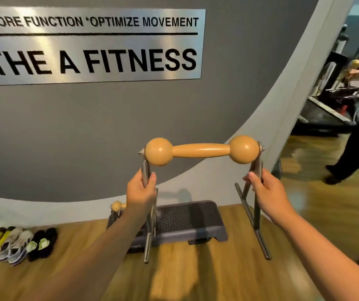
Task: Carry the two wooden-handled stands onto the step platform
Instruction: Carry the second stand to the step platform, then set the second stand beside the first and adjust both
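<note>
Two wooden-handled stands show: one stand (201,151) held up in the air, near the camera, and a second stand (117,207) partly hidden on the far-left end of the single step platform (187,222). The left hand (140,192) wraps one metal upright, the right hand (265,192) the other.

Smooth, glossy varnished wood on the handle (200,150) of the held stand, with dull brushed grey metal for its uprights and feet (253,216). Matt dark plastic on the step platform (204,230), studded with a rough dotted texture across the top. Satin, lightly reflective wood-grain on the floor (187,268), matt grey paint on the wall (87,127), and shiny brushed metal on the sign (113,42).
</note>
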Demonstrator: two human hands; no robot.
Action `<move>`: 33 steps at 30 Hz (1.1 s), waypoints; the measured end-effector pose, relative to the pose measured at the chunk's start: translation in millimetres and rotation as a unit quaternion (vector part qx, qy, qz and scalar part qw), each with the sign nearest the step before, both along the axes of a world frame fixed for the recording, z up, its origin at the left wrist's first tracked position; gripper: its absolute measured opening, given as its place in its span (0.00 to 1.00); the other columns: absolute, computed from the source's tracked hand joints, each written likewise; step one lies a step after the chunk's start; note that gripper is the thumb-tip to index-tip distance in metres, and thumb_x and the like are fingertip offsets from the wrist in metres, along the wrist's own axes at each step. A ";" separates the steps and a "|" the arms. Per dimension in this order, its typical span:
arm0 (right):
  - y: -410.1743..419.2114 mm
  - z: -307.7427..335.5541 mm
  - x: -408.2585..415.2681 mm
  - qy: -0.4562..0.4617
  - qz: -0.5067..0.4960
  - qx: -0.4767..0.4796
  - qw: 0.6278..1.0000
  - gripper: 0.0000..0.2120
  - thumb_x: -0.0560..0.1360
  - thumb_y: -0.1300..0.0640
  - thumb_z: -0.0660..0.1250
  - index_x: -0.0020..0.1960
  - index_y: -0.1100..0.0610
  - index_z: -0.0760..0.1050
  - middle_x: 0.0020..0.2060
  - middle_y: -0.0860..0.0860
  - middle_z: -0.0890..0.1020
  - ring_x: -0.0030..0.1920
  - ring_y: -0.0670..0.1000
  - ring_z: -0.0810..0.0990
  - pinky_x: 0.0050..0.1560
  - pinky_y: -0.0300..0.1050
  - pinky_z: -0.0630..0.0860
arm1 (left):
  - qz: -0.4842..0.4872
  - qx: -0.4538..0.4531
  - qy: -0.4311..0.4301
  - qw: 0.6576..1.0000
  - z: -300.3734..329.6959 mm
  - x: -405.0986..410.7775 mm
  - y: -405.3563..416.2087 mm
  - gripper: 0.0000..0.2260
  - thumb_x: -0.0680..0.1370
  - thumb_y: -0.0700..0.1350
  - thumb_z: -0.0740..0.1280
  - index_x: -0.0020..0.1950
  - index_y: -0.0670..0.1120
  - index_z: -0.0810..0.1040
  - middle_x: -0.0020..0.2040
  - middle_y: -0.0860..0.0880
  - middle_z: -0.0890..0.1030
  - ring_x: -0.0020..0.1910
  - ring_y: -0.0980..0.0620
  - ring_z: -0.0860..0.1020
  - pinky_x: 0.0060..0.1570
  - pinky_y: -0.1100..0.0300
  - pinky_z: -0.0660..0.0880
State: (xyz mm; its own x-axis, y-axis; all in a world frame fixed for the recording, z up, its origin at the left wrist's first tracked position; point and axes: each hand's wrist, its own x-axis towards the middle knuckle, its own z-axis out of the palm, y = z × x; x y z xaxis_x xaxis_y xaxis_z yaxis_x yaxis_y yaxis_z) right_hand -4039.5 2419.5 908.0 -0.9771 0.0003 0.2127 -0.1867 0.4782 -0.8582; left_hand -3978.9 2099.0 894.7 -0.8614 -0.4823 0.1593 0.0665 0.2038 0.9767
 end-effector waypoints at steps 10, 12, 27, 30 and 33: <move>-25.6 -76.4 -117.8 -0.054 0.012 -0.008 0.998 0.10 0.84 0.46 0.61 0.52 0.46 0.80 0.50 0.44 0.85 0.54 0.46 0.82 0.55 0.51 0.78 | 0.038 0.033 -0.062 0.997 -80.4 -96.5 -22.4 0.09 0.83 0.42 0.66 0.44 0.44 0.77 0.28 0.52 0.76 0.28 0.57 0.74 0.35 0.52 0.75; -27.2 -94.9 -145.7 -0.071 0.020 -0.014 0.997 0.09 0.84 0.46 0.62 0.51 0.45 0.80 0.49 0.44 0.85 0.53 0.46 0.82 0.55 0.51 0.77 | 0.044 0.029 -0.065 0.997 -96.8 -120.3 -23.9 0.09 0.83 0.42 0.66 0.43 0.44 0.77 0.28 0.50 0.77 0.28 0.56 0.75 0.32 0.59 0.75; -9.4 -264.4 -315.0 -0.205 0.068 -0.037 0.976 0.12 0.84 0.49 0.61 0.59 0.52 0.80 0.47 0.54 0.84 0.43 0.37 0.80 0.48 0.42 0.75 | 0.055 0.015 -0.142 0.988 -253.8 -289.6 -6.4 0.06 0.82 0.43 0.69 0.46 0.46 0.81 0.37 0.47 0.85 0.39 0.52 0.83 0.42 0.63 0.80; -9.9 -320.7 -338.3 -0.206 0.070 -0.014 0.976 0.08 0.84 0.50 0.63 0.50 0.50 0.78 0.35 0.47 0.78 0.34 0.39 0.75 0.38 0.43 0.73 | 0.075 0.030 -0.146 0.986 -308.7 -314.2 -12.3 0.05 0.80 0.44 0.71 0.46 0.43 0.81 0.39 0.36 0.81 0.41 0.46 0.82 0.42 0.63 0.80; -12.9 -378.5 -354.1 -0.219 0.065 0.001 0.974 0.11 0.84 0.51 0.64 0.45 0.53 0.77 0.33 0.51 0.77 0.34 0.39 0.75 0.35 0.33 0.73 | 0.091 0.019 -0.170 0.981 -368.1 -332.5 -19.3 0.06 0.78 0.40 0.72 0.43 0.43 0.78 0.40 0.30 0.74 0.38 0.36 0.75 0.42 0.49 0.77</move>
